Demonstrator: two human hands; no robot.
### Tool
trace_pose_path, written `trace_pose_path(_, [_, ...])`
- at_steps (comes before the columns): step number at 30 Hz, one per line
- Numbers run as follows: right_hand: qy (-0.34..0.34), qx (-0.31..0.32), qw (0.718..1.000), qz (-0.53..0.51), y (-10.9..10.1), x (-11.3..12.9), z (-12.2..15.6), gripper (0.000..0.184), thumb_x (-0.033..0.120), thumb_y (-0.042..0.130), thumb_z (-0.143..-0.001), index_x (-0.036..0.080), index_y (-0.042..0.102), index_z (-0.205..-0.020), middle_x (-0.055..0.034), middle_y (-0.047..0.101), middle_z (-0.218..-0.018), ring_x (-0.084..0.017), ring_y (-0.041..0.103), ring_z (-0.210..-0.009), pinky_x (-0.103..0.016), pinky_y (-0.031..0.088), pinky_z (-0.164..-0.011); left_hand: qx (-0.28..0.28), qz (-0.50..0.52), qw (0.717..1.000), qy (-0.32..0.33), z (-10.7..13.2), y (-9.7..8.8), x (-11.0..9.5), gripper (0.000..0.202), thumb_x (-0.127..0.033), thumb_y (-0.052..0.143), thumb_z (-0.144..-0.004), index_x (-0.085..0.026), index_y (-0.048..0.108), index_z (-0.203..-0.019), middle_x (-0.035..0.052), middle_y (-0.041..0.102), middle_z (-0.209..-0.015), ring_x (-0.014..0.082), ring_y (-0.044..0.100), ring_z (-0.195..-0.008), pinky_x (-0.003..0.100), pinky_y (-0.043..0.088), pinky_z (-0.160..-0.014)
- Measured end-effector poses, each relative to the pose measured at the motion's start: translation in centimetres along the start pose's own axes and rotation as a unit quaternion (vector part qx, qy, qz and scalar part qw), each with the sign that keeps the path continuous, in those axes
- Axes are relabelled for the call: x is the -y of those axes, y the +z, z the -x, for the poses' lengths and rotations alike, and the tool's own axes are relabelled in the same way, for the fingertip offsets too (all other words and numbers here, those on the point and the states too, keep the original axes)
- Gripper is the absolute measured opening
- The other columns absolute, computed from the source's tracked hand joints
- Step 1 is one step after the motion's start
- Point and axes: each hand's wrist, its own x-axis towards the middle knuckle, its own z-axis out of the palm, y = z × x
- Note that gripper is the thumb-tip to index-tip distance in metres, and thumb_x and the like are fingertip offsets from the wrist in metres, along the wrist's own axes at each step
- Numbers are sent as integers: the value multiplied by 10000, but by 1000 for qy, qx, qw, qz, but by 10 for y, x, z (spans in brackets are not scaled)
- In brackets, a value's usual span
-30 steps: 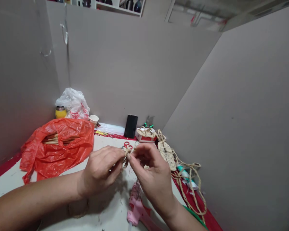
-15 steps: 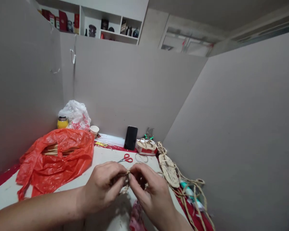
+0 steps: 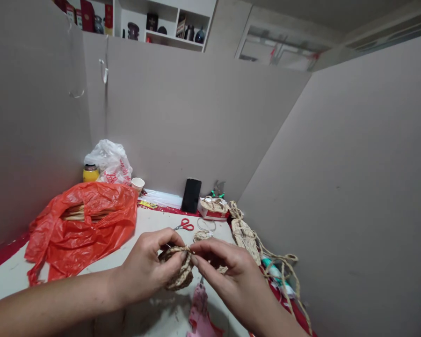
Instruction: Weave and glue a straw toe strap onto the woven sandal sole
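Note:
A coiled piece of braided straw [image 3: 181, 280] hangs over the table, tan with thick plaits. My left hand [image 3: 149, 262] is closed on it, thumb in front and fingers behind. At its upper right edge, the thumb and forefinger of my right hand [image 3: 228, 264] pinch together; the exact strand between them is hard to see. More woven straw [image 3: 201, 235] shows just behind my right fingers. Below the hands lies a pink patterned cloth [image 3: 200, 313] with a thin metal tip at its top. Red-handled scissors [image 3: 185, 224] rest beyond my fingers.
An orange plastic bag [image 3: 105, 238] with straw strips lies left. Along the back stand a paper cup [image 3: 138, 184], a phone [image 3: 191, 195], a small box [image 3: 213, 209] and green-handled pliers [image 3: 218, 189]. Woven straw soles [image 3: 244, 238] and loose cord [image 3: 284, 262] line the right edge. Grey partitions enclose the table.
The braided straw piece has turned up into clearer view below my fingers. My right hand has shifted slightly right, and its wrist has swung outward. The whole view has tilted down slightly.

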Motion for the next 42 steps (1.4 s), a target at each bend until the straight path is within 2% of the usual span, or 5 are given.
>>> trace_pose_path(7, [-64,1,995,79,-3,-3,-3,153,113,566,-842,193,636,-733,22,620,-654,-120,576,-581,-238,453,-532,11,3,1000,15,1,1,-3,79,-98,558,-782,-146,620,-770,-19,624,-645,80,533,-560,170,440,-544])
trace_pose_path(14, [-50,84,994,44,-19,-5,-6,159,99,618,-841,232,703,-849,30,708,-736,-117,652,-663,-223,505,-602,40,29,999,-16,-3,0,-2,71,-108,561,-784,-150,609,-753,-30,593,-633,78,507,-562,169,426,-533])
trace_pose_path(23, [-95,79,990,74,-16,-9,-4,119,120,559,-884,163,663,-844,-18,652,-715,-124,596,-648,-226,441,-601,58,29,996,-62,-4,-2,-8,54,-129,565,-786,-138,616,-769,-28,601,-664,78,512,-597,169,424,-561])
trace_pose_path(38, [-109,45,984,133,-4,-10,1,123,69,545,-811,183,508,-782,30,512,-686,-107,461,-597,-232,347,-564,39,19,999,-29,1,1,-7,48,-114,587,-781,-146,612,-754,-28,625,-670,77,538,-599,163,434,-573])
trace_pose_path(42, [-148,29,973,176,1,-12,1,114,89,503,-852,178,519,-783,1,527,-693,-135,479,-614,-258,349,-562,23,11,999,-32,1,3,-3,56,-100,574,-764,-145,603,-748,-28,614,-662,80,535,-597,168,432,-583])
